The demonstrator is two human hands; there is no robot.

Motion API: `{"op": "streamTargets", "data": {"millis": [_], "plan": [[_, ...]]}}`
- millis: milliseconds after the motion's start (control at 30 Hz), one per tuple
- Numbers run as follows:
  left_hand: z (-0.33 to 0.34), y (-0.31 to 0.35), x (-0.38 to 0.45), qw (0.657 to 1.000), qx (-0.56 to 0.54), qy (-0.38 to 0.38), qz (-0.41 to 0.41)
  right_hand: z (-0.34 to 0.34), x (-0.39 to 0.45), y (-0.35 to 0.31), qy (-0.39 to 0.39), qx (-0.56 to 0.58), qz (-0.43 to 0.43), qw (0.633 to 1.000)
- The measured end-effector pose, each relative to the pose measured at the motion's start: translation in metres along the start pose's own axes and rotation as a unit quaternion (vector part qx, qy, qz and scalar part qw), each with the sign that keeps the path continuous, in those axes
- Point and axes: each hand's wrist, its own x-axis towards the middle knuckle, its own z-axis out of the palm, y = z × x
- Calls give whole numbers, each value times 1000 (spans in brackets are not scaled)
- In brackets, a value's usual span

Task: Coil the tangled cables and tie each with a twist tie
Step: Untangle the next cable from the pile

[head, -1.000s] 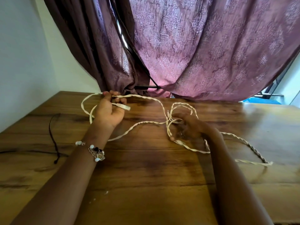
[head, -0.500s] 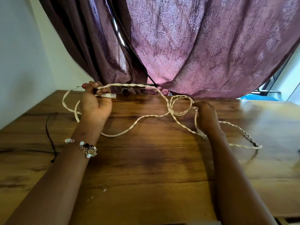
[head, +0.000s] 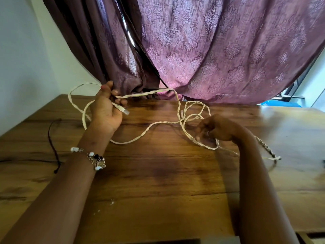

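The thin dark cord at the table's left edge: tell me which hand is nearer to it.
Left. The left hand is raised just right of the thin dark cord, gripping the white cable. The right hand is far across the table, at the cable's tangle.

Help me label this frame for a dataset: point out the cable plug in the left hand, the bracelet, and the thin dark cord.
cable plug (head: 125, 111), head view, clear connector tip.
bracelet (head: 95, 156), head view, beads on the left wrist.
thin dark cord (head: 52, 138), head view, its mid-length on the table.
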Motion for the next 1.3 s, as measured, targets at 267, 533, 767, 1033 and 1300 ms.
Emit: {"op": "streamTargets", "data": {"millis": [267,533,767,1033,1300], "plan": [[-6,11,-8,971,207,-91,-82,10,17,30,267,-17,61,962],[-3,-8,-22,809,565,-104,-124,29,28,43,284,-100,103,948],[-17,-15,-16,660,716,-225,-48,1,18,43,455,403,105,787],[-27,-26,-4,543,820,-170,72,-32,8,6,295,594,-1,748],[-25,-57,-13,646,739,-182,57,-78,-6,-48,380,254,-71,887]]}}
